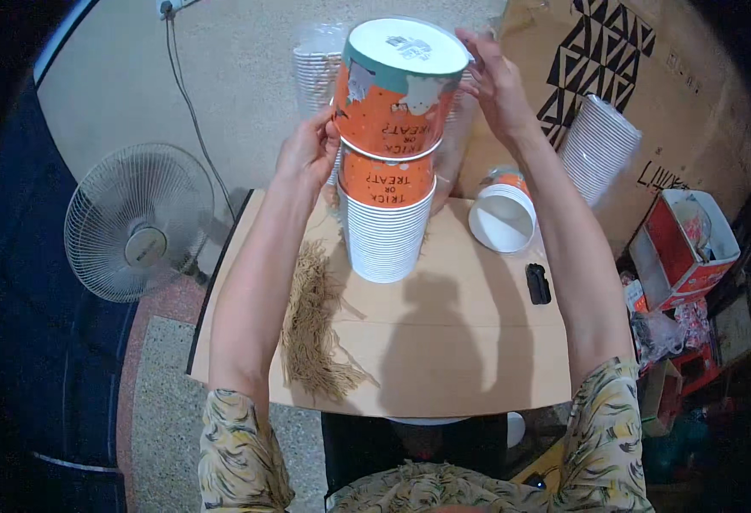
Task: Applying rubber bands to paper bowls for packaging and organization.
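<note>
An orange paper bucket (388, 109) with a green band and a white base stands upside down on top of a tall stack of nested paper buckets (386, 235). My left hand (311, 150) is closed against the left side of the top bucket, near its lower rim. On the right, my right hand (497, 85) has its fingers curled at the bucket's upper edge, by the white base. Part of its grip is hidden behind the bucket.
Tan shredded paper strands (314, 333) lie on the table (435, 368). A loose paper bucket (504, 214) rests on its side near a small black object (539, 284). More stacked buckets (600, 145) lean on a large cardboard sheet (675, 111). A fan (144, 231) stands left.
</note>
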{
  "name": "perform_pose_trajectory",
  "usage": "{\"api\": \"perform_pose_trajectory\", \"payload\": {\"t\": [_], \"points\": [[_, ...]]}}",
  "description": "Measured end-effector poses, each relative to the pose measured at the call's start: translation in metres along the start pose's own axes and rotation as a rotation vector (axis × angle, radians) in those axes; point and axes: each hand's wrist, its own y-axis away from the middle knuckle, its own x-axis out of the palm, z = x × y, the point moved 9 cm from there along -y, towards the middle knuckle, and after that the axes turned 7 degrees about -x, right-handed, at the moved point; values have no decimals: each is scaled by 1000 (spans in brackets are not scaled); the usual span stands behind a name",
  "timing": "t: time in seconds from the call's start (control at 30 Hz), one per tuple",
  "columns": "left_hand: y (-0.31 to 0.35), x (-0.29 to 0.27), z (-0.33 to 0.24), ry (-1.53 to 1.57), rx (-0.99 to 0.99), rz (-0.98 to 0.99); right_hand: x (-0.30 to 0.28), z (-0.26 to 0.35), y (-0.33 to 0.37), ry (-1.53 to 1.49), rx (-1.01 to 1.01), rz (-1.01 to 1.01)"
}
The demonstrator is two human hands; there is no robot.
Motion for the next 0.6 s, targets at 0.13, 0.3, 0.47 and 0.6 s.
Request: {"api": "perform_pose_trajectory", "payload": {"t": [0.13,0.3,0.47,0.6], "points": [[-12,-30,1,-168,-13,114,32,11,14,347,-230,76],[44,3,-27,-700,517,-163,41,5,18,266,-135,59],[71,78,-25,-915,836,52,23,-36,-5,575,-6,-61],[52,71,-20,-1125,863,86,35,-63,23,410,34,1]]}}
